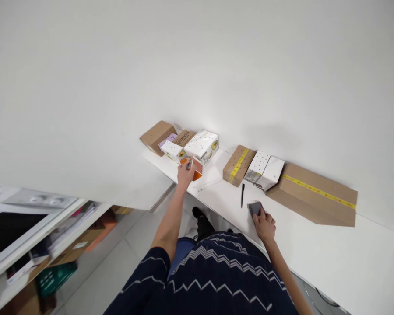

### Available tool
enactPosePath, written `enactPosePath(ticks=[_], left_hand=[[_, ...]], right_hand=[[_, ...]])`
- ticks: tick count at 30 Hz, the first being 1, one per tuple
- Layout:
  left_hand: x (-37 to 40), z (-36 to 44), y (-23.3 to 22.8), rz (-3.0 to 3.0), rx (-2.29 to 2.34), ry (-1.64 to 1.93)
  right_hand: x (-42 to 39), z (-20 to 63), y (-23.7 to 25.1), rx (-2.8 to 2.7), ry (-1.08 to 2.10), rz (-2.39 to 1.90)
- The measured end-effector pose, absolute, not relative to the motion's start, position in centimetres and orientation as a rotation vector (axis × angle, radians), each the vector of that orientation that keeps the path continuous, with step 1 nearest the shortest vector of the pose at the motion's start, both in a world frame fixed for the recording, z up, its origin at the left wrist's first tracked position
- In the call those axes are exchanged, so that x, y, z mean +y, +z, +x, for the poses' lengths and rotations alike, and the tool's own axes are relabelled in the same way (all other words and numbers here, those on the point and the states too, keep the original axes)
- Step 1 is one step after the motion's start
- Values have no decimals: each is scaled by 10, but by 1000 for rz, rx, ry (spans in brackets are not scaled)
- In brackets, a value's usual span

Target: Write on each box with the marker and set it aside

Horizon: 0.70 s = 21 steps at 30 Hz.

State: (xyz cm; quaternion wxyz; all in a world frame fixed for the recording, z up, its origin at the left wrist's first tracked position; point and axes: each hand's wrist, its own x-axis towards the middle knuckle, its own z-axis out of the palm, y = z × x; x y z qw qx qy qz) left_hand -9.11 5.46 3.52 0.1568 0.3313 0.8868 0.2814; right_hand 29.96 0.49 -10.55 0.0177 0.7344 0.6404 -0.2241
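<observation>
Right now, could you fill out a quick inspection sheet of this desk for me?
Surface: white table against a white wall.
Job's things: small orange-and-white box; dark blurred handheld device.
Clutter: black pen; white dotted boxes and brown cartons at left; taped brown carton, two white boxes, large flat taped carton at right.
Grippers: left hand grips the orange-and-white box; right hand rests on the device.
Cables: a dark cable below the table edge.
Surroundings: shelves with boxes at left; tiled floor.
</observation>
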Motion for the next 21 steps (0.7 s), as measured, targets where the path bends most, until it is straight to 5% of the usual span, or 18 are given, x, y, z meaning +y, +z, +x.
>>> enactPosePath(ticks=[8,16,21], left_hand=[[15,5,1,1334,2215,344],[6,46,-52,1338,2040,485],[-21,31,-69,1080,2019,590]], right_hand=[[21,287,-85,2234,-569,2331],[24,224,-48,2654,-1181,1631],[10,210,-44,2681,-933,1469]])
